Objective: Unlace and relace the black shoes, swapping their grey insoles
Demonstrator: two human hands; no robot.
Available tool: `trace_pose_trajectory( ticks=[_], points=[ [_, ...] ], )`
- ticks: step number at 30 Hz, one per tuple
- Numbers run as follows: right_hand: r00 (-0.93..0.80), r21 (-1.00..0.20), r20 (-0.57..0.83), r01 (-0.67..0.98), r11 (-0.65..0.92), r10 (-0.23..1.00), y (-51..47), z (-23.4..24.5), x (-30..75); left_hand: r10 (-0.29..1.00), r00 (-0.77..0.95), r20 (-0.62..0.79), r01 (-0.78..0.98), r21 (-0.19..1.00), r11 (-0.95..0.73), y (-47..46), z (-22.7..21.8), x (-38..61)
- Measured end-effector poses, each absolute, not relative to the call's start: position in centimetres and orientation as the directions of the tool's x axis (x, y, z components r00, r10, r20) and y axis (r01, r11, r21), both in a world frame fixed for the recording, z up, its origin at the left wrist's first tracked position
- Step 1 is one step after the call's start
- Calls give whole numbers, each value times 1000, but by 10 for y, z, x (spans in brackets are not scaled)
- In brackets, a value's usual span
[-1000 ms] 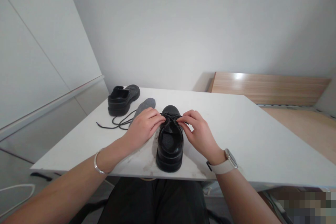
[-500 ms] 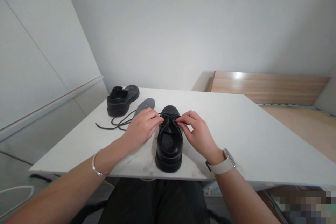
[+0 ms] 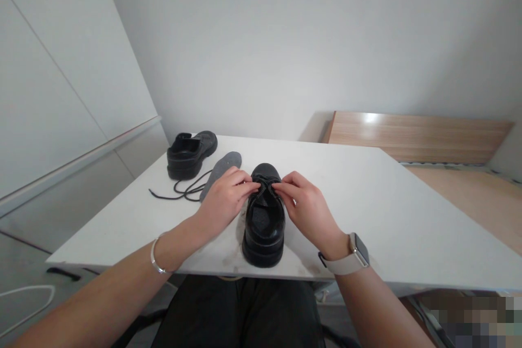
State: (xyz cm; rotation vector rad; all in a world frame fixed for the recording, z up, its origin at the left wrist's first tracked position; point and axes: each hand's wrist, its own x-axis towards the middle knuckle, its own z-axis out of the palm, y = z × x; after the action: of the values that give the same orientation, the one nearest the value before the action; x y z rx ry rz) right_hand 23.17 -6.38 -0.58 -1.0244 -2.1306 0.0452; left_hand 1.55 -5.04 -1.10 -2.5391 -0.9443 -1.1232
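A black shoe [image 3: 263, 234] stands on the table with its heel toward me and its toe pointing away. At its lacing, my left hand [image 3: 228, 196] pinches the shoelace [image 3: 267, 179] on the left side, thumb and forefinger together. From the other side my right hand [image 3: 304, 201] is closed in a similar pinch on the lace. Both sets of fingertips are close together over the tongue, and they partly hide the eyelets. Behind my left hand lies a grey insole [image 3: 225, 166], with a loose black lace [image 3: 167, 198] running out to its left.
A second black shoe [image 3: 190, 156] stands at the table's back left. The white tabletop [image 3: 346, 201] borders a grey wall [image 3: 261, 49]. White panels [image 3: 73, 65] rise on the left. Beyond the right edge is a wooden board [image 3: 416, 133].
My left hand has moved slightly right, bringing both hands' fingertips closer together over the shoe's lacing. More of the grey insole now shows. The shoe has hardly moved.
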Motion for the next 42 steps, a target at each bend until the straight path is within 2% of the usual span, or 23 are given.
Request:
trace_pose_trajectory(
  ticks=[9,13,18,23,29,31,32,35,36,38,40,42],
  points=[
    [-434,-288,452,756,588,779,-78,12,224,530,523,668,662,74,-746,-63,-1,21],
    [-466,-178,359,817,549,809,-81,21,218,600,543,587,711,59,-701,-70,6,26],
    [-486,-31,320,852,522,813,-80,27,213,699,543,466,748,109,-654,-65,14,23],
    [-428,-55,360,877,477,829,-78,25,212,753,530,390,768,157,-621,-52,18,14],
    [-390,-99,407,880,465,826,-76,19,211,743,553,378,760,136,-635,-53,25,17],
    [-380,-134,470,861,490,797,-74,21,211,720,524,456,721,212,-659,-54,31,20],
    [-363,-174,529,838,516,767,-73,24,212,706,483,518,675,294,-677,-53,35,21],
    [-209,-359,729,693,625,651,-69,40,212,731,252,634,353,643,-680,-47,43,25],
    [-140,-410,772,635,654,620,-68,47,212,764,187,618,208,735,-645,-43,44,26],
    [-47,-467,812,546,696,581,-64,57,209,831,148,536,-4,841,-542,-36,45,30],
    [-39,-493,811,493,717,584,-59,61,206,867,197,459,-65,888,-455,-31,43,34],
    [-80,-519,787,449,727,611,-55,60,201,874,270,405,-45,912,-408,-29,42,37]
  ],
)
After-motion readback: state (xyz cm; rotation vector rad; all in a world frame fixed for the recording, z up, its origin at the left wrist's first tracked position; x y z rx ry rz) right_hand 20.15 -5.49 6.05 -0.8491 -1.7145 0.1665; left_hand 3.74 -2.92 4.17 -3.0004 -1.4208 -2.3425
